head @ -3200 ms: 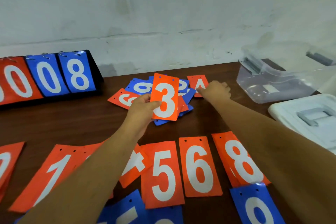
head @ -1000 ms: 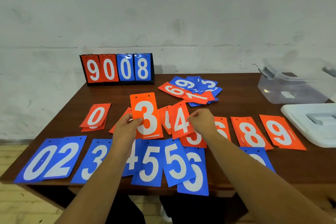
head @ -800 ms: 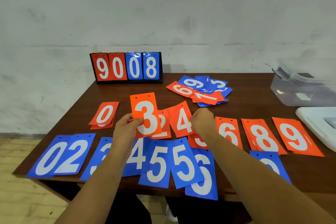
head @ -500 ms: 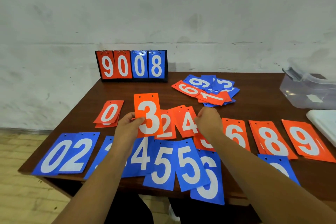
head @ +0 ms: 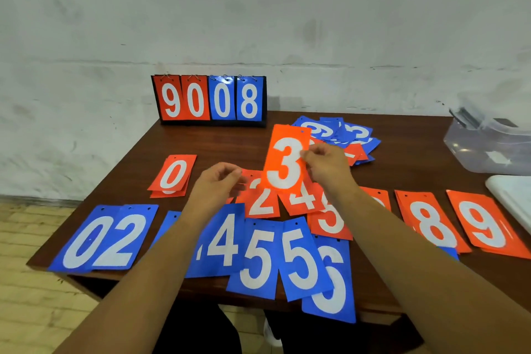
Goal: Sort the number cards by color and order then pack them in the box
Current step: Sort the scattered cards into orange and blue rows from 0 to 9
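My right hand (head: 327,167) pinches the right edge of an orange 3 card (head: 283,164) and holds it upright above the orange row. My left hand (head: 215,184) hovers just left of the card with its fingers loosely curled and nothing in them. The orange row on the table holds 0 (head: 173,174), 2 (head: 260,201), 4 (head: 304,198), 5 (head: 330,221), 8 (head: 431,224) and 9 (head: 485,227). Nearer me lies a blue row: 0 and 2 (head: 106,238), 4 (head: 224,241), two 5s (head: 258,259) and 6 (head: 330,282). My arms hide some cards.
A mixed pile of blue and orange cards (head: 350,135) lies at the back. A clear plastic box (head: 488,149) stands at the far right with its white lid (head: 514,198) in front of it. A flip scoreboard (head: 211,100) reading 9008 stands by the wall on the brown table (head: 224,141).
The orange 3 card has passed from my left hand to my right hand and moved right. My left hand has let go. The right hand has left the orange 4.
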Demonstrator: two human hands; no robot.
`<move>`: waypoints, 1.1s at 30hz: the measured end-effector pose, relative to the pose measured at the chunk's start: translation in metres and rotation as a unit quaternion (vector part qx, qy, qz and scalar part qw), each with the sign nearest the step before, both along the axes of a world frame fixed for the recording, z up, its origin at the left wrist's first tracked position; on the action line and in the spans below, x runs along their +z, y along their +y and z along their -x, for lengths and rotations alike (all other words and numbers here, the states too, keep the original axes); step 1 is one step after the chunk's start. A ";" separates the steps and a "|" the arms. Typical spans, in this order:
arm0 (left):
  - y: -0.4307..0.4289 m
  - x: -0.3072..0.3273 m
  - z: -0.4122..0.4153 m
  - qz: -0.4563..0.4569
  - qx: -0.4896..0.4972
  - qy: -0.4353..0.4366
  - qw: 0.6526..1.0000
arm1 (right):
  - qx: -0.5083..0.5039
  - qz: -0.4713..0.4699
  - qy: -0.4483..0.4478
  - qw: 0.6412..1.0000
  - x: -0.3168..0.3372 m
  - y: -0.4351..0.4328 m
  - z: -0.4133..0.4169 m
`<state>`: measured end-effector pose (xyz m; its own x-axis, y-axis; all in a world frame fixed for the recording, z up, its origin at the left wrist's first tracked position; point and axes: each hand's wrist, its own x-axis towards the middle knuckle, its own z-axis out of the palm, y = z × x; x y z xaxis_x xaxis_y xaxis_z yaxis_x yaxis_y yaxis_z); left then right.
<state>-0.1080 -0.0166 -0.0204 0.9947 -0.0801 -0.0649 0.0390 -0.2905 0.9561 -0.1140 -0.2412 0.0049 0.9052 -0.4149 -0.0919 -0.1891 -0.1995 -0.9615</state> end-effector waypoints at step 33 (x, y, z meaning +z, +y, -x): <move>-0.033 -0.051 -0.040 -0.438 -0.212 -0.146 0.861 | -0.092 0.026 0.093 0.991 -0.030 -0.045 0.008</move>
